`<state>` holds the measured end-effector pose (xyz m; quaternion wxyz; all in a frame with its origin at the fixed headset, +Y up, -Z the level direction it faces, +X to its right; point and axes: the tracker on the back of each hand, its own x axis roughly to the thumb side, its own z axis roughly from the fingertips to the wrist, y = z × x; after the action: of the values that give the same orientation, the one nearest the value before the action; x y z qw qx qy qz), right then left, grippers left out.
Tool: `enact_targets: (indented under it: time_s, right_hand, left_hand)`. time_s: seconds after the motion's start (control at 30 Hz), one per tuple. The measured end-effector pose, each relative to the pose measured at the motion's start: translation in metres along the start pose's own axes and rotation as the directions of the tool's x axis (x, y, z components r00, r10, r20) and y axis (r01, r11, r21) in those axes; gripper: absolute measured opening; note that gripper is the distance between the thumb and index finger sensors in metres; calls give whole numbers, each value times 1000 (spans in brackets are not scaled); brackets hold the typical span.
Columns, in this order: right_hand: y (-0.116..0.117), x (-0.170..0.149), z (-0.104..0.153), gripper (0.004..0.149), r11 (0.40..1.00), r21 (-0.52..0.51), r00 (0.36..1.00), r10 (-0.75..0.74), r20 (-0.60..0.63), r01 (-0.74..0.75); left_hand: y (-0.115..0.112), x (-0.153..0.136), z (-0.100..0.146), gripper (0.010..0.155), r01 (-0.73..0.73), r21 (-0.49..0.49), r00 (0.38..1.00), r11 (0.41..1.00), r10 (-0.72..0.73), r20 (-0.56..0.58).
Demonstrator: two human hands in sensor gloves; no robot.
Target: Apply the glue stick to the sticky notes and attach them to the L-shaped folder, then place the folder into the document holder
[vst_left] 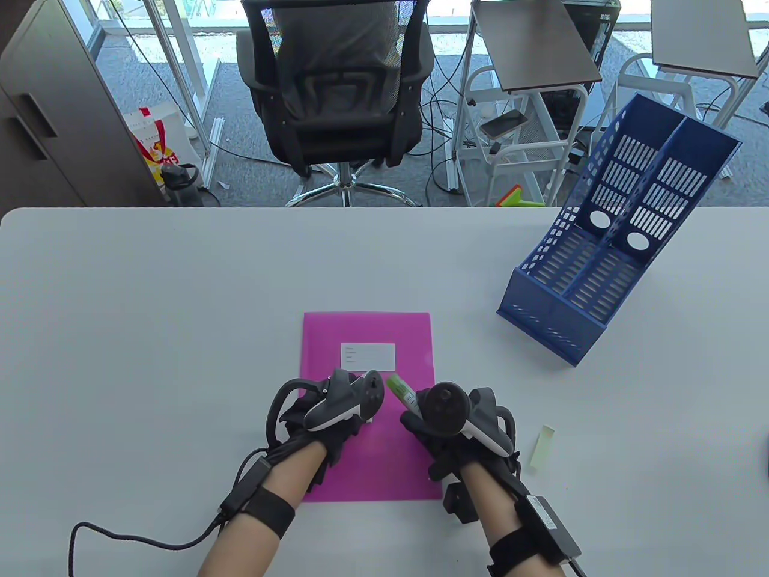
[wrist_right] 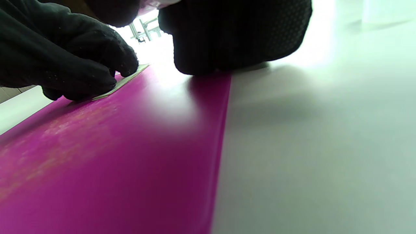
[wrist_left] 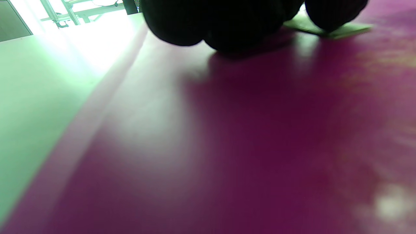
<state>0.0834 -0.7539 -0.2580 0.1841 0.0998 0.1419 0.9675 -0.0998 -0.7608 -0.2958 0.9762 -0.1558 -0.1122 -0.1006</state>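
A magenta L-shaped folder (vst_left: 384, 463) with a white label lies flat at the table's near middle. My left hand (vst_left: 336, 415) rests on its middle. In the right wrist view its fingertips (wrist_right: 97, 81) press a pale sticky note (wrist_right: 128, 79) flat onto the folder. The same note (wrist_left: 344, 31) shows under the fingers in the left wrist view. My right hand (vst_left: 447, 433) grips a green glue stick (vst_left: 399, 389), which is tilted with its top pointing up-left over the folder's right half. The stick's lower end is hidden in the hand.
A second pale sticky note (vst_left: 542, 446) lies on the table just right of my right hand. The blue two-slot document holder (vst_left: 607, 252) stands at the far right, leaning back. An office chair and carts are beyond the far table edge.
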Motion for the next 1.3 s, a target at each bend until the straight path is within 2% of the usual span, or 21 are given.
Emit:
enact_targets:
  time_s: [0.43, 0.53, 0.63, 0.73, 0.77, 0.83, 0.9, 1.0, 1.03, 1.07, 1.1, 1.13, 1.17, 1.2, 1.23, 1.27, 1.3]
  right_hand:
    - [0, 1, 0, 53, 1000, -6, 1000, 6, -5, -6]
    - [0, 1, 0, 53, 1000, -8, 1000, 7, -6, -7]
    - [0, 1, -1, 53, 1000, -10, 1000, 7, -8, -8]
    - [-1, 0, -2, 53, 1000, 6, 1000, -20, -15, 20]
    - [-2, 0, -2, 53, 1000, 11, 999, -29, -16, 29]
    - [-3, 0, -2, 53, 999, 27, 999, -41, -12, 42]
    - [-5, 4, 1, 53, 998, 38, 998, -49, 29, 48]
    - [-16, 21, 10, 53, 988, -114, 990, -94, 105, 106]
    - [-20, 30, 13, 53, 977, -143, 982, -137, 132, 156]
    - [-21, 38, 17, 54, 968, -137, 967, -185, 177, 210]
    - [-20, 44, 19, 54, 961, -129, 952, -214, 217, 245]
    - [-17, 51, 22, 55, 947, -109, 923, -261, 284, 301]
    - [-12, 59, 25, 59, 932, -71, 885, -310, 347, 355]
    - [-8, 66, 28, 63, 917, -52, 850, -344, 399, 396]
    - [-6, 70, 30, 65, 910, -60, 835, -349, 425, 410]
    - [-3, 77, 32, 67, 910, -70, 825, -336, 455, 409]
    - [-2, 82, 33, 69, 917, -71, 824, -318, 469, 394]
  left_hand:
    - [-2, -3, 2, 54, 0, -17, 1000, 1000, 0, 15]
    - [0, -16, 7, 59, -100, -23, 993, 995, 101, 64]
    - [0, -36, 18, 57, -336, -89, 925, 938, 346, 159]
    - [-6, -55, 41, 57, -527, -190, 793, 828, 560, 240]
    - [-7, -58, 50, 56, -563, -196, 760, 803, 596, 260]
    - [-9, -64, 65, 57, -565, -159, 753, 810, 585, 302]
    - [-11, -71, 78, 57, -537, -89, 774, 839, 532, 343]
    - [-15, -80, 87, 60, -571, -5, 762, 821, 532, 371]
    - [-17, -83, 87, 61, -622, 0, 724, 783, 576, 379]
    - [-18, -88, 87, 62, -686, -31, 662, 726, 641, 388]
    - [-18, -90, 87, 63, -719, -41, 626, 694, 672, 396]
    - [-18, -93, 87, 63, -792, -48, 539, 608, 735, 411]
    - [-19, -96, 86, 62, -867, -66, 425, 494, 802, 420]
    - [-21, -97, 84, 61, -926, -146, 260, 349, 867, 425]
    - [-23, -96, 83, 61, -942, -231, 129, 243, 899, 418]
    - [-26, -92, 81, 61, -930, -354, -45, 96, 928, 371]
    - [-27, -90, 81, 64, -909, -415, -120, 33, 934, 337]
